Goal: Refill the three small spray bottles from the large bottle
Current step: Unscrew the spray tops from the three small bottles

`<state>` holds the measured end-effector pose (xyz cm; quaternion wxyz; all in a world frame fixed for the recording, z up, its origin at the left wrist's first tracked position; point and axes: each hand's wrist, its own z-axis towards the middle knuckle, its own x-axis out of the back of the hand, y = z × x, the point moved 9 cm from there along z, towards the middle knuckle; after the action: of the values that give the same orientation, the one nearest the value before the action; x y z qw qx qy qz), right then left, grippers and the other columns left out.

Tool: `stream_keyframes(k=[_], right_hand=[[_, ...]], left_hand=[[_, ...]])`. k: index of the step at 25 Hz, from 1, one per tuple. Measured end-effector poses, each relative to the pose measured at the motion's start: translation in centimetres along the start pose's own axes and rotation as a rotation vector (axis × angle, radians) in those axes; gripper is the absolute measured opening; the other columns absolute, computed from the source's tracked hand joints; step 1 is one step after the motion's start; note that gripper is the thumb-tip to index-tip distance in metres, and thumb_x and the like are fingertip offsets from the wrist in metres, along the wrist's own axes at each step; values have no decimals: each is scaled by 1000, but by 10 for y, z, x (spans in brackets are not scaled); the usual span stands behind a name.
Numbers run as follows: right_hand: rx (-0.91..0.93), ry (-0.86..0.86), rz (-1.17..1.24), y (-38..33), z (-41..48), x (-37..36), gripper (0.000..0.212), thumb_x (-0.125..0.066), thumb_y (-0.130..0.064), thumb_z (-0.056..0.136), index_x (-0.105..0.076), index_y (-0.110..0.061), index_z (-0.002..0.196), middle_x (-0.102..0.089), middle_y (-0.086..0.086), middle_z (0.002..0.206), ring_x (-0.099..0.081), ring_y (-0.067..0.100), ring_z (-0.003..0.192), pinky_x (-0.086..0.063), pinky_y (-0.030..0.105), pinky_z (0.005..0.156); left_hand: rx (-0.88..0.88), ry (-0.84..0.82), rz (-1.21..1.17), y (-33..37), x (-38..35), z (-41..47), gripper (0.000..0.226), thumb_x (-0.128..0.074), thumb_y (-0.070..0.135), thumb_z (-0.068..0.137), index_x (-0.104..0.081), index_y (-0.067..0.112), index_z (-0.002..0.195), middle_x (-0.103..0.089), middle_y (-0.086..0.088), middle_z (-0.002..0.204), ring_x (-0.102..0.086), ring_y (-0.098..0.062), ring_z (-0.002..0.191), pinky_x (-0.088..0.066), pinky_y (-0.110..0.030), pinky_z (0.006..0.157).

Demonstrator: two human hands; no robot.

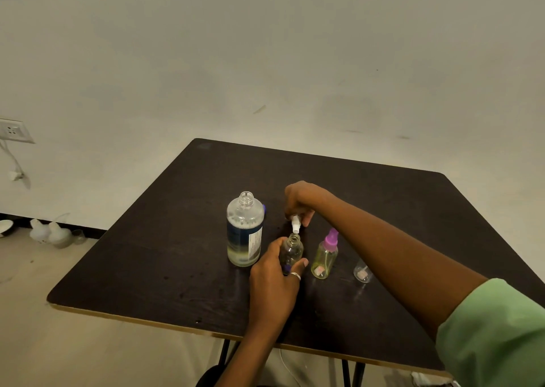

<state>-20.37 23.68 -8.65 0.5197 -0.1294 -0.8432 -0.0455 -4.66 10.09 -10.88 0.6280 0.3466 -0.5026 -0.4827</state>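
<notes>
Two-handed: L hand [272, 277] grips small bottle [291, 251], R hand [299, 199] pinches sprayer [295, 224]; big bottle [244, 218] label [255, 243] unreadable.

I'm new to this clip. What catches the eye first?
The two hands at the middle of the dark table: the left hand grips a small clear bottle with an open neck, the right hand holds a white spray head just above it. Beside them stands the large bottle, uncapped.
</notes>
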Motion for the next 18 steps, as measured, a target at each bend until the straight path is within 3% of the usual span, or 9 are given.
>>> stream_keyframes(k=[3, 10, 18], right_hand=[[13, 0, -6, 1, -1, 1, 21, -67, -19, 87, -56, -2, 93, -69, 18, 89, -74, 26, 63, -62, 41, 74], [61, 67, -14, 6, -30, 25, 25, -67, -27, 89, -55, -6, 80, -67, 14, 75, -72, 24, 56, -62, 39, 71], [221, 262, -64, 15, -130, 86, 41, -58, -44, 92, -65, -10, 71, -68, -2, 58, -70, 14, 56, -53, 24, 63]], left_hand=[[-8, 7, 8, 1, 2, 0, 50, -79, 29, 80, -59, 29, 125, -62, 24, 103, -55, 20, 90, -41, 3, 74], [-33, 6, -20, 2, 2, 0, 46, -82, 27, 78, -60, 30, 119, -66, 20, 100, -61, 14, 93, -46, -2, 75], [-28, 17, -30, -3, 1, 1, 52, -83, 26, 76, -60, 28, 123, -68, 16, 107, -65, 3, 97, -52, -14, 83]])
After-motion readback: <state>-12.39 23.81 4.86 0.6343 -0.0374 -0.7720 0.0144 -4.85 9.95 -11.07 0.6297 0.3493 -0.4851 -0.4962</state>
